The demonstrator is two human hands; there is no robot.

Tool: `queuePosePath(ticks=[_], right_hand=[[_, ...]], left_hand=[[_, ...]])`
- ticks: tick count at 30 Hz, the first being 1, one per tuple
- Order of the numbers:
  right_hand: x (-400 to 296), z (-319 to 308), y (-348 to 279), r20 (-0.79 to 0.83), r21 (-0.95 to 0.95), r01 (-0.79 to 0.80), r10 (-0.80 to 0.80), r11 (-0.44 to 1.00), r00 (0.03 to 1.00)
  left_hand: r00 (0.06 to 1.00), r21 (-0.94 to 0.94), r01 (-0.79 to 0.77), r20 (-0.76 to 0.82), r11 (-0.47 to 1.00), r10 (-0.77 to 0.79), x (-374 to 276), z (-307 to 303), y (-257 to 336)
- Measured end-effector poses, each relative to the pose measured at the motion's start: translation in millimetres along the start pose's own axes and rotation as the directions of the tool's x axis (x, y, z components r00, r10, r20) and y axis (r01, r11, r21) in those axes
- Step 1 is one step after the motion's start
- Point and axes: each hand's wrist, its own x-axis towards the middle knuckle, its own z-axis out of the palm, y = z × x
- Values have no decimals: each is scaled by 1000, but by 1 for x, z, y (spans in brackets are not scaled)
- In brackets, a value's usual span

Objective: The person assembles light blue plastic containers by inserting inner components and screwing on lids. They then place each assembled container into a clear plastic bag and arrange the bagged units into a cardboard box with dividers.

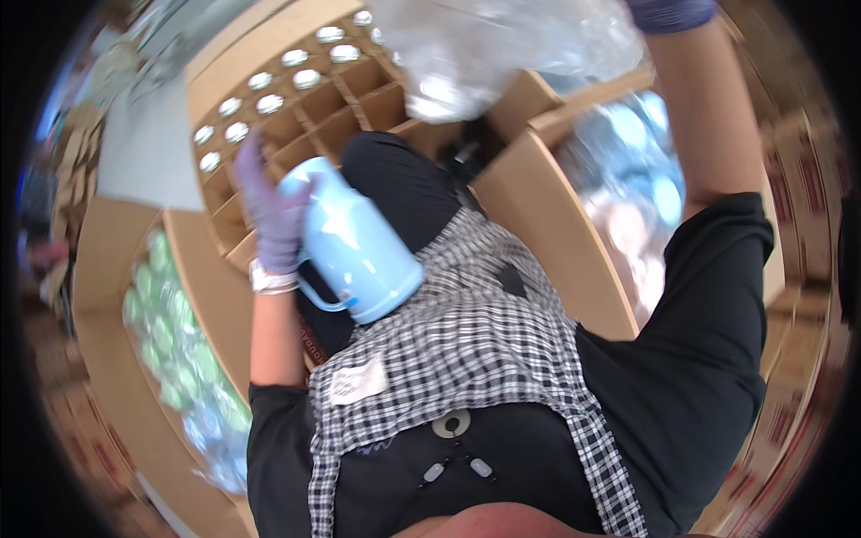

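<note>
A light blue plastic jug (356, 245) with a side handle lies tilted across my lap, over a black-and-white checked apron (457, 316). My left hand (272, 208), in a purple glove, is at the jug's upper left side. Its thumb overlaps the jug's wall and its fingers are spread upward, blurred by motion. My right hand (672, 12), also gloved, reaches up to the top right edge; its fingers are out of view. Beyond the jug stands a divided cardboard carton (323, 124), where shiny silver round tops (269, 104) fill the far and left cells.
To the left, an open carton (121, 323) holds green pieces (175, 323) in clear plastic. At right, another carton (558, 235) contains blue and pale wrapped pieces (632, 161). Clear plastic sheeting (464, 54) hangs over the divided carton's right side. Stacked cartons (807, 195) line the right.
</note>
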Motion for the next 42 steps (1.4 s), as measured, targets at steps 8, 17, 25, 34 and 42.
queuePosePath(ticks=[8,17,25,34,42], right_hand=[[264,-31,231,-310,749,183,94,636,946],[193,65,183,-285,-788,-87,-236,610,929],[98,17,306,-375,-894,-356,-23,271,927],[-41,105,234,-41,-555,-135,135,821,990],[-115,177,182,1,-398,-503,549,767,836]], left_hand=[[983,-140,26,-177,990,-51,73,37,41],[808,-935,174,-43,308,-587,84,-35,-16],[793,-730,354,-97,585,-601,32,-22,-98],[966,-344,246,164,906,-200,-87,-70,2],[730,-647,652,397,395,-556,-160,-108,78]])
